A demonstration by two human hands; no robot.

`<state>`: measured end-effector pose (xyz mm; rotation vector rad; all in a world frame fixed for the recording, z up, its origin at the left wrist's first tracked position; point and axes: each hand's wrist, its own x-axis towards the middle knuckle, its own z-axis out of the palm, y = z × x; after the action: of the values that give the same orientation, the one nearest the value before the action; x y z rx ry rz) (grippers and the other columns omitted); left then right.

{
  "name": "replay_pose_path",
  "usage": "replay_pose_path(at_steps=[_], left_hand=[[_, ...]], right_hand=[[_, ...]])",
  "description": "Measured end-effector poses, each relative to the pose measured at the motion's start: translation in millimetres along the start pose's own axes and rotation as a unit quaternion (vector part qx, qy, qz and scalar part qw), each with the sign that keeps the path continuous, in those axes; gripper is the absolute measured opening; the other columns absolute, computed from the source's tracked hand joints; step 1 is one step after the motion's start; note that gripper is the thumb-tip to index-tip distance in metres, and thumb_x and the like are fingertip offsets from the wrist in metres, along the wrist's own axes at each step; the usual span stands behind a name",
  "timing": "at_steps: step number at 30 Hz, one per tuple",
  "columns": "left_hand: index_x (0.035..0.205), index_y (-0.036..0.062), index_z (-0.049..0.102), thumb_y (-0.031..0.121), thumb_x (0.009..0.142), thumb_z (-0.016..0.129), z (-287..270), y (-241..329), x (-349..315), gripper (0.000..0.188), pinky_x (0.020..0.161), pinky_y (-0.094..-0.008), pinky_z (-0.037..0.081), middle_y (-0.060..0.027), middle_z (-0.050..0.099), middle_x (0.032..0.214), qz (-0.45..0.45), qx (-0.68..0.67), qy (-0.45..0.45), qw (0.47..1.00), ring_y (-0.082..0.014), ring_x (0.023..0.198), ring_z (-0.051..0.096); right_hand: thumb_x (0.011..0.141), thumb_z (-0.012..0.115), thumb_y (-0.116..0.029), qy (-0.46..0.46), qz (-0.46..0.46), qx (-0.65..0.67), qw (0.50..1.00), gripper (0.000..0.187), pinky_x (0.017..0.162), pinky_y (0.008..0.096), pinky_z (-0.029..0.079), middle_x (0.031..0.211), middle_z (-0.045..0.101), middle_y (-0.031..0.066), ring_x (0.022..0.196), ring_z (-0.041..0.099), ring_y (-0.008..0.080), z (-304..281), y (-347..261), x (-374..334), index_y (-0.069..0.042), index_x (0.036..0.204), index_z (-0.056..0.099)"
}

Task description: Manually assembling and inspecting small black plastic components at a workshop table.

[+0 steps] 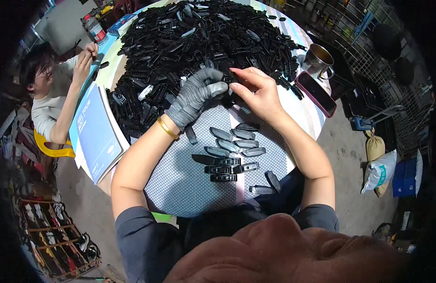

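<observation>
Has black plastic casings (227, 145) nearest, on dotted tablecloth (178, 181). Pinches small dark part (229, 79), mostly hidden, in closed grip of gloved left hand (193, 95) and bare right hand (263, 96). Faces heap of black plastic pieces (199, 45) beyond, flanked by blue-covered book (98, 129) at left, smartphone (317, 94) and steel mug (316, 62) at right; joined by co-worker (50, 104), far left.

Head view: left fisheye of head-worn pair, upright. Looks steeply down, slightly forward, over table (175, 181). Left hand (192, 96) and right hand (259, 94) near, upper mid-frame; wearer's face (274, 254) nearest, crowding lower edge. Pile (204, 40) farther, toward top. Floor (352, 158) wraps both sides; frame corners dark. Co-worker (50, 99) at far left.
</observation>
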<state>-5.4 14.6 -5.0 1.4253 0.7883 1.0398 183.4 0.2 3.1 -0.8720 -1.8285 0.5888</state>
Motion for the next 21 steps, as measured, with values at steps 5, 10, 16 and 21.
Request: replay_pose_path(at_steps=[5,10,16,21], left_hand=[[0.112,0.0046,0.059,0.013,0.077,0.068,13.7,13.7,-1.6,0.037,0.067,-0.0203,0.045,0.0027,0.055,0.081,-0.030,-0.027,0.010,0.999,-0.0061,0.074,0.050],[0.113,0.0042,0.059,0.010,0.077,0.067,10.4,6.3,-1.8,0.038,0.068,-0.0210,0.045,0.0022,0.055,0.083,0.051,0.151,0.058,0.986,-0.0068,0.074,0.049],[0.114,0.0000,0.057,0.007,0.079,0.064,11.5,4.1,-5.1,0.036,0.087,-0.0258,0.045,-0.0093,0.060,0.112,0.071,0.138,0.066,0.986,-0.0138,0.100,0.056],[0.113,0.0002,0.057,0.007,0.080,0.063,18.6,6.6,-11.0,0.035,0.084,-0.0250,0.046,-0.0086,0.062,0.108,0.063,0.142,0.079,0.985,-0.0137,0.095,0.058]], right_hand=[[0.077,0.066,-0.007,0.025,0.016,0.025,0.999,0.029,0.061,0.0197,0.043,0.085,0.057,0.0048,0.072,0.054,0.0087,1.6,3.3,-2.6,-0.001,0.105,0.062],[0.076,0.067,-0.007,0.023,-0.021,-0.027,0.999,0.028,0.061,0.0198,0.044,0.085,0.058,0.0052,0.071,0.055,0.0096,8.4,7.3,-4.7,0.000,0.103,0.063],[0.074,0.068,-0.006,0.060,-0.068,-0.083,0.992,0.029,0.056,0.0213,0.045,0.082,0.059,0.0069,0.066,0.056,0.0115,11.0,5.8,-6.3,-0.001,0.102,0.064],[0.072,0.071,-0.007,0.066,-0.076,-0.140,0.985,0.028,0.053,0.0219,0.045,0.076,0.058,0.0074,0.062,0.057,0.0124,10.2,-2.4,-9.5,0.000,0.099,0.065]])
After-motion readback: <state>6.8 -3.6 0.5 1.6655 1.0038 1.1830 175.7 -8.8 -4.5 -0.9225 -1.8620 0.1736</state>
